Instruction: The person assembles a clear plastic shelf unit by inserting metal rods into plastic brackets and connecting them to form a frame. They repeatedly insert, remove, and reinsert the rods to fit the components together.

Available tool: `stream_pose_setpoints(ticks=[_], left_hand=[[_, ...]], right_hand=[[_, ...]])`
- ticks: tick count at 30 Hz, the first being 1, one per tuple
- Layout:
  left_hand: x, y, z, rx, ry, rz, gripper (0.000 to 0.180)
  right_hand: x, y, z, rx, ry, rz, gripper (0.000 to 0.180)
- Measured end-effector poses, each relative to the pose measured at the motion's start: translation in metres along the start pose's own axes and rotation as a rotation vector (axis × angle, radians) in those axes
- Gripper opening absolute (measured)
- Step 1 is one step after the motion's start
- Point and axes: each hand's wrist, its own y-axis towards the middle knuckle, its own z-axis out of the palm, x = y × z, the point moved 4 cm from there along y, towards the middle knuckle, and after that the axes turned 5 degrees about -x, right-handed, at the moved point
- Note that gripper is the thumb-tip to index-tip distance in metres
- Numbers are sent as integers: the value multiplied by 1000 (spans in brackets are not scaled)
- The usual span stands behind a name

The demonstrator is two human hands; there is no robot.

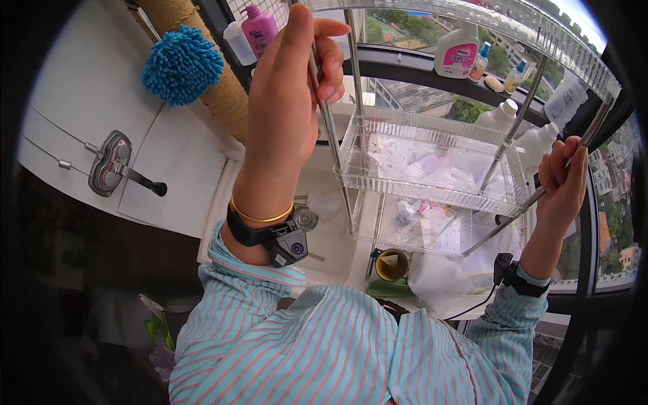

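A clear plastic tiered rack (432,185) with silver metal poles stands in front of me, filling the middle and right. My left hand (287,94) is raised and curls loosely round its left front pole (329,128), with the index finger sticking out. Lower on the right, my right hand (561,177) wraps round the right front pole (533,199). The top tier (472,15) rises above both hands. Through the clear middle and lower trays, pale, crumpled-looking items show, but I cannot make out whether they lie in or behind them.
A white sink (317,260) lies below my left forearm. A yellow-lined cup (391,264) and a white plastic bag (439,280) sit near my body. By the window are a pink pump bottle (259,30), a white spray bottle (457,52) and white jugs (538,143). A blue duster (182,65) hangs left.
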Motion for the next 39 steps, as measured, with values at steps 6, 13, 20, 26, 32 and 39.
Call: stream_pose_setpoints(ticks=[6, 13, 20, 26, 32, 39], left_hand=[[-3, 7, 8, -171, 109, -18, 55], [3, -1, 6, -197, 157, -69, 58], [0, -7, 5, -161, 94, -25, 51], [-4, -22, -3, -207, -8, -45, 49], [0, -30, -18, -143, -64, 22, 47], [-12, -26, -31, -143, -94, -90, 59]], right_hand=[[-2, 3, 4, 9, -112, -27, 32], [-6, -2, 0, 51, -117, -16, 35], [-2, -9, 18, 6, -85, -13, 36], [9, -16, 30, 96, -63, 26, 34], [13, -28, 38, 62, -89, -3, 33], [16, -31, 43, 16, -124, -7, 34]])
